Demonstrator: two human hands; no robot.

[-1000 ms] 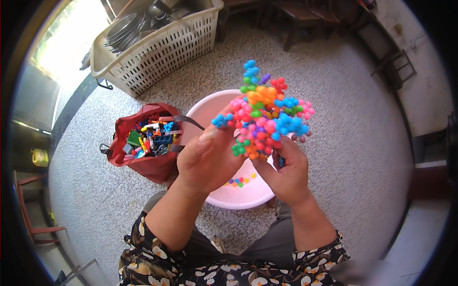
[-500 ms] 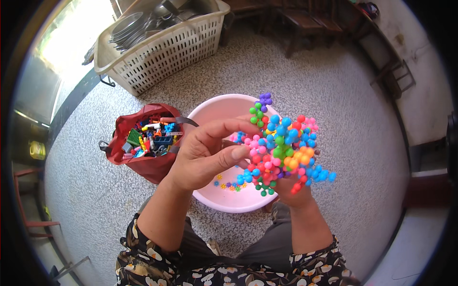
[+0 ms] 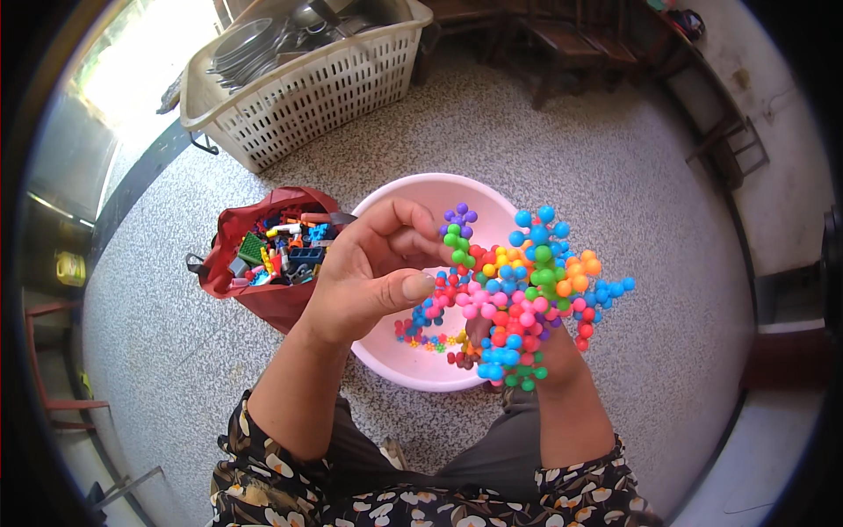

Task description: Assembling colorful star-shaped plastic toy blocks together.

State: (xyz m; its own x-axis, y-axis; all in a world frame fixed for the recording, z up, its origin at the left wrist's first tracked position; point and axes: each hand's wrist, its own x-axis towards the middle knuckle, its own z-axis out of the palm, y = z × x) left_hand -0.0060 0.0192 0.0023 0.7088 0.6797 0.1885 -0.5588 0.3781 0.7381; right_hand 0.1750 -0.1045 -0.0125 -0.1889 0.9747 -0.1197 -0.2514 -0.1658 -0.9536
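Note:
A branching cluster of colourful ball-ended linking toy pieces (image 3: 487, 299) is raised over the pink basin (image 3: 386, 373). My right hand (image 3: 562, 356) supports it from behind and below, its fingers mostly hidden by the pieces. To the left of the cluster is my left hand (image 3: 373, 272), with thumb and curled fingers apart and nothing plainly gripped. Its fingertips are close to a purple piece (image 3: 459, 218) joined to a green one (image 3: 457, 241); whether they touch, I cannot tell. Small flower-shaped pieces (image 3: 430, 346) lie in a row on the basin's bottom.
A red bag (image 3: 272, 307) full of mixed toy blocks (image 3: 281, 250) stands left of the basin. Behind it is a white slatted basket (image 3: 316, 110) with pans and metal ware. Dark wooden chairs (image 3: 571, 44) line the far side of the speckled floor (image 3: 667, 290).
The cluster has turned and spread out, with its purple and green branch now lower and nearer my left fingers. My left hand's fingers have drawn back slightly to the left.

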